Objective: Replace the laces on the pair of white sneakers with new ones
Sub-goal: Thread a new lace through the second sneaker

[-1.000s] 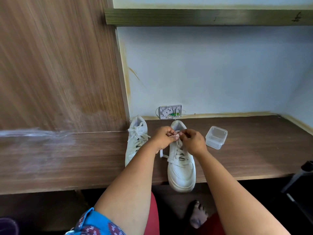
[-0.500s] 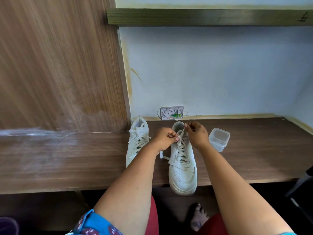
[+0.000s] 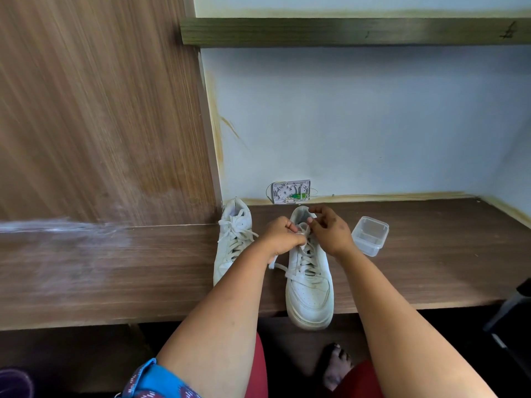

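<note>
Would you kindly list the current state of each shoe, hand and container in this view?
White sneaker nearer the right hand: laced, toe overhanging the wooden shelf edge, lace at the top being worked.
White sneaker by the wood panel: laced, lying untouched.
Left hand: fingers curled, pinching the lace.
Right hand: pinching the lace near the collar.
Clear plastic container: lidless, tilted, seemingly empty.

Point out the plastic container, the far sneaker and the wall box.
plastic container (image 3: 369, 235), head view, on its clear wall.
far sneaker (image 3: 233, 248), head view, on its laces.
wall box (image 3: 291, 191), head view, on its open face.
</note>
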The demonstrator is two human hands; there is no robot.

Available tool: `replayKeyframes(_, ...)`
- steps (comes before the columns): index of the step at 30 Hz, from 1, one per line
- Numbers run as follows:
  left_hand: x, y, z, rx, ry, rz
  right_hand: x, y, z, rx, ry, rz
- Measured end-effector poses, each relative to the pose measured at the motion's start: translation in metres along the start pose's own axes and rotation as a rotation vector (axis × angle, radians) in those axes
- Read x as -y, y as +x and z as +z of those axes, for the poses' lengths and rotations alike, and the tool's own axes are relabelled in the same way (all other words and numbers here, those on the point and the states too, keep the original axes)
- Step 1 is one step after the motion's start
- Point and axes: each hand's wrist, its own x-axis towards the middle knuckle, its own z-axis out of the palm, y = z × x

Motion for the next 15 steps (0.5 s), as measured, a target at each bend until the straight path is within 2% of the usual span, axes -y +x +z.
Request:
replayKeyframes(4,-0.0016,-0.0069,0.0014,0.068,0.072,-0.049,0.0003,-0.0007,-0.0009,-0.002,-0.041,-0.011)
replayKeyframes(12,0.0039,-0.0036,-0.0013,0.02,0.062,-0.031,-0.0039,0.0027,-0.0001,0.03,-0.079,0.02)
replayKeyframes(15,0.0022,-0.0037,-0.0024,0.038,0.044,-0.018,-0.0056,0.0042,-0.0009,0.012,0.009,0.047)
